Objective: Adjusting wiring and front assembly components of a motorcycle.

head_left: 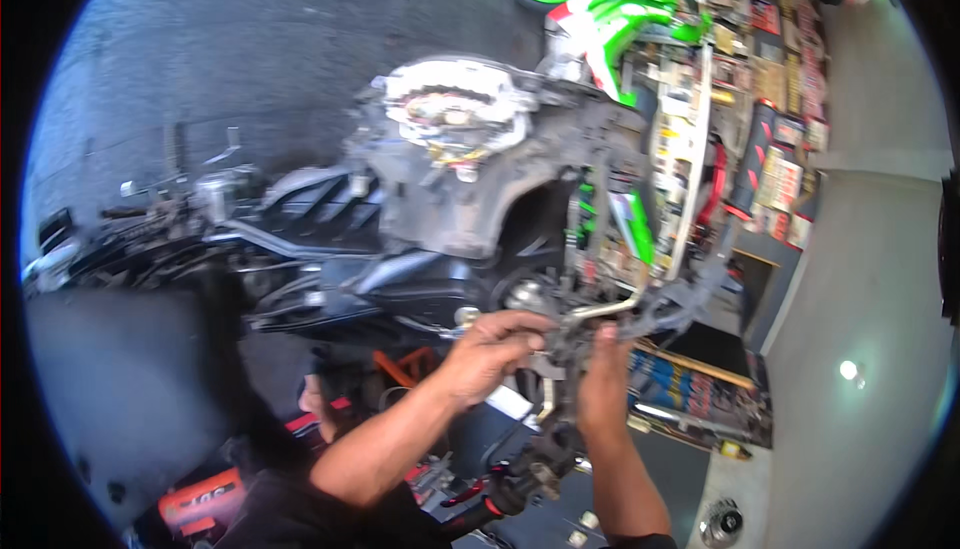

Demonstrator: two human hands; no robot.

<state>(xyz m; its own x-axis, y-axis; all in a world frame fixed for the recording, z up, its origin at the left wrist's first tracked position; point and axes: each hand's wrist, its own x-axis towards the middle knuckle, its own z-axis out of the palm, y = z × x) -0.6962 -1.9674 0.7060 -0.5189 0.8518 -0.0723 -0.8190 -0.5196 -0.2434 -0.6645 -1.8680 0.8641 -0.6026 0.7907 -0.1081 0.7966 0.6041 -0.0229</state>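
In the middle is a partly stripped motorbike or scooter, its bent metal handlebar (610, 309) bare of covers. My left hand (495, 357) reaches in from the left, thumb and fingers closed together at the dark clamp area (570, 354) of the bar. What it pinches is too blurred to make out. On the other side, my right hand (603, 384) is closed against the handlebar, thumb up, its other fingers mostly hidden. Nearer me lie a dark switch housing (535, 469) and a black grip (475, 517) with a red band.
Beyond my hands stands a grey front body panel (450, 204) with exposed wiring. A black seat (140, 399) is at left, above an orange object (205, 499). A green and white motorbike (625, 14) stands at the far side, beside crowded shelves (770, 79).
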